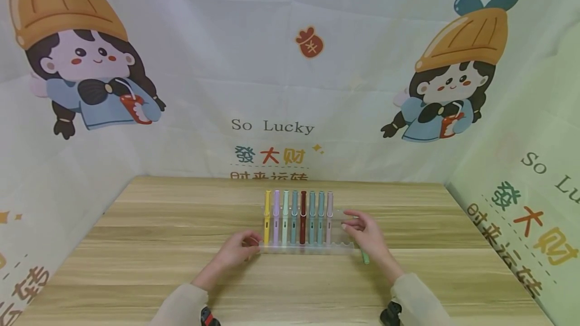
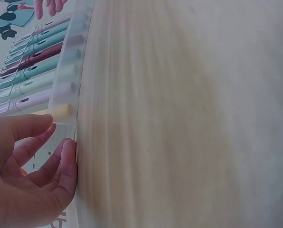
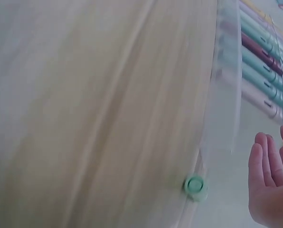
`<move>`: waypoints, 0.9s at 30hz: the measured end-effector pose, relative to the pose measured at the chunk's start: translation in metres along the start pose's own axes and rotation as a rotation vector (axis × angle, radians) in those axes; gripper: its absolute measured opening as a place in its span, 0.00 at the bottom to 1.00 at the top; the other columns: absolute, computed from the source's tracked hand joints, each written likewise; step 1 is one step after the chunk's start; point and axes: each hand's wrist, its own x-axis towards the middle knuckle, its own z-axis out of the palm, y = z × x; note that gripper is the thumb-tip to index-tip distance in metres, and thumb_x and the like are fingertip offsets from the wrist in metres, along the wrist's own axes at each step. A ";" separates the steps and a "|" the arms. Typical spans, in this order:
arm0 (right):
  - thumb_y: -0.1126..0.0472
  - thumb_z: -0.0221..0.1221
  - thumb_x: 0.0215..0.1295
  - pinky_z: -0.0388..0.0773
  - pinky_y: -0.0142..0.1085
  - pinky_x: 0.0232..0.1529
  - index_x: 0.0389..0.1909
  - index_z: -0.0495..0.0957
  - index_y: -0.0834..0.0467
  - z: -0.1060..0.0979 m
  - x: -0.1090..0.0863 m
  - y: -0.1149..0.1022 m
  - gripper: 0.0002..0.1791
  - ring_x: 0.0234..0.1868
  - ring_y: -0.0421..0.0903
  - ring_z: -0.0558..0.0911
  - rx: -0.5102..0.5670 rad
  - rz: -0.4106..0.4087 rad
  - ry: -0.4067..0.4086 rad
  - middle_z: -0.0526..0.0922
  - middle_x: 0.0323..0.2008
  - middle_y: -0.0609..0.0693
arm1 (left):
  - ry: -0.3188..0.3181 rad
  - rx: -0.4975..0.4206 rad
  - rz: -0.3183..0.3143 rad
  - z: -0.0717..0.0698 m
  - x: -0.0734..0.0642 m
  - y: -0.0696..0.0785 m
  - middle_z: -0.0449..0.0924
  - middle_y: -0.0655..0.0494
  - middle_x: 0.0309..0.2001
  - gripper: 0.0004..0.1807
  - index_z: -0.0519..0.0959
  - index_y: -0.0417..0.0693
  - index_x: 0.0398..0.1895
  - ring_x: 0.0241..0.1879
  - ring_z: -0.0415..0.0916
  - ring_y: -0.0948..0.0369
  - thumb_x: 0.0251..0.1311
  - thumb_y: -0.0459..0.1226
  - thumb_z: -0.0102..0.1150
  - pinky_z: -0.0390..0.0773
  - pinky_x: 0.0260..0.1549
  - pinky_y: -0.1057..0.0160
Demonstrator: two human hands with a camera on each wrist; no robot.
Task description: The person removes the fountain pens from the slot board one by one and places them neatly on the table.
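A clear pen rack [image 1: 312,249] on the wooden table holds several capped pens side by side: a yellow pen [image 1: 267,220], a lilac pen [image 1: 276,218], a pale mint pen, teal pens, a dark red pen [image 1: 303,218] and a pink pen [image 1: 329,218]. My left hand [image 1: 239,249] grips the rack's front left corner, thumb by the yellow pen's end. At the rack's right end is my right hand [image 1: 368,233], fingers loosely bent with thumb and forefinger apart. Below that hand lies a green pen [image 1: 365,257], partly hidden by it; its round end [image 3: 195,185] shows in the right wrist view.
The wooden table [image 1: 149,235] reaches back to a pale cloth backdrop [image 1: 204,89] printed with cartoon figures and lettering. More of this cloth hangs at both sides. Dark wrist devices sit near both sleeves.
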 end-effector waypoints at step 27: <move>0.76 0.56 0.51 0.77 0.38 0.34 0.52 0.64 0.66 0.031 0.012 -0.006 0.25 0.32 0.54 0.79 -0.019 -0.093 -0.002 0.79 0.31 0.62 | -0.007 0.000 -0.008 0.000 -0.001 0.001 0.74 0.49 0.31 0.09 0.73 0.34 0.37 0.28 0.71 0.59 0.52 0.27 0.54 0.74 0.23 0.61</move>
